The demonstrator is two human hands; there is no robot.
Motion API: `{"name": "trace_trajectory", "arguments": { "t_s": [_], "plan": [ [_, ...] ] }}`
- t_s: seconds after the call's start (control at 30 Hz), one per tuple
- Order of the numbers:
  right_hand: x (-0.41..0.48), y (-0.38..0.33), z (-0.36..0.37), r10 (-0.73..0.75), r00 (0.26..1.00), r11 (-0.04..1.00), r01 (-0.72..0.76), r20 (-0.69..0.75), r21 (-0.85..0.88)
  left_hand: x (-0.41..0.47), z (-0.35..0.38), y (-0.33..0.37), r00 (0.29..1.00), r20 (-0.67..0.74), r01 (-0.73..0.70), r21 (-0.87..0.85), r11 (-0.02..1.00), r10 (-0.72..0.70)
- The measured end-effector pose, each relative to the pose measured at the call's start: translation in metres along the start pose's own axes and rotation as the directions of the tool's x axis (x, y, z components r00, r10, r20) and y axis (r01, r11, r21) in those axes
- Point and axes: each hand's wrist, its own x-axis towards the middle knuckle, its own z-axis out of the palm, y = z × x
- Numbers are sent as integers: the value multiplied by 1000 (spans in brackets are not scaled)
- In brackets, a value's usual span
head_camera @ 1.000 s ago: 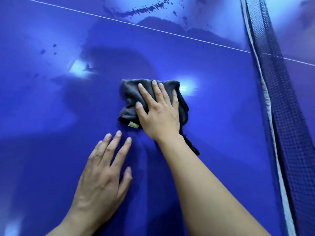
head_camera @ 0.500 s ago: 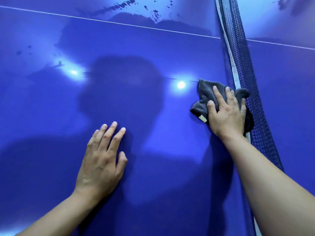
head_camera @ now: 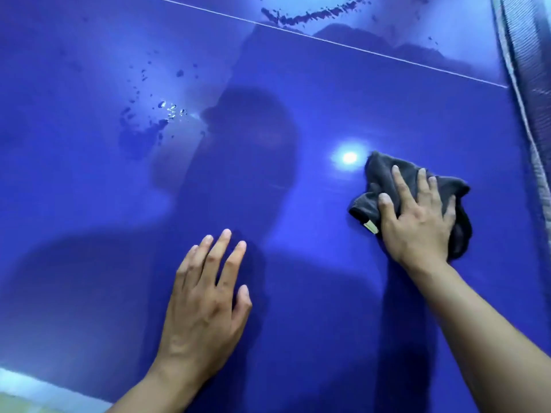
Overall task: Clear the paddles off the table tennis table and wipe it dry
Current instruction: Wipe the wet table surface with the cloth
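The blue table tennis table (head_camera: 298, 338) fills the view. My right hand (head_camera: 417, 222) presses flat, fingers spread, on a crumpled dark grey cloth (head_camera: 387, 177) at the right, a short way from the net. My left hand (head_camera: 205, 299) rests flat on the bare table surface at the lower middle, fingers straight. Water droplets (head_camera: 149, 120) lie on the table at the upper left, and a streak of water (head_camera: 313, 16) sits beyond the white centre line (head_camera: 328, 41). No paddles are in view.
The net (head_camera: 527, 84) with its white band runs down the right edge. The table's white near edge (head_camera: 35, 386) shows at the bottom left, with floor beyond it. A lamp's reflection (head_camera: 348, 157) glares beside the cloth.
My right hand slid the cloth rightward to the net, then back a little to the left. My left hand stayed flat on the table. The view shifted, bringing the left droplets into sight.
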Motion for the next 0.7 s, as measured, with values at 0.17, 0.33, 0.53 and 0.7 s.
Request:
{"name": "trace_trajectory", "arguments": {
  "t_s": [0.17,0.33,0.53,0.7],
  "plan": [
    [-31,-108,20,-114,993,993,113,-16,-27,-44,-11,-57,996,-81,-33,-66,997,27],
    [-66,-216,35,-289,957,957,289,28,-12,-64,-14,-75,999,-35,-39,-105,994,35],
    [-85,-263,44,-374,924,927,373,80,33,-64,-17,-71,1000,-2,6,-115,993,-6],
    [-85,-264,41,-371,922,929,367,108,50,-65,-20,-59,998,-42,33,-161,986,-40]
  ]
}}
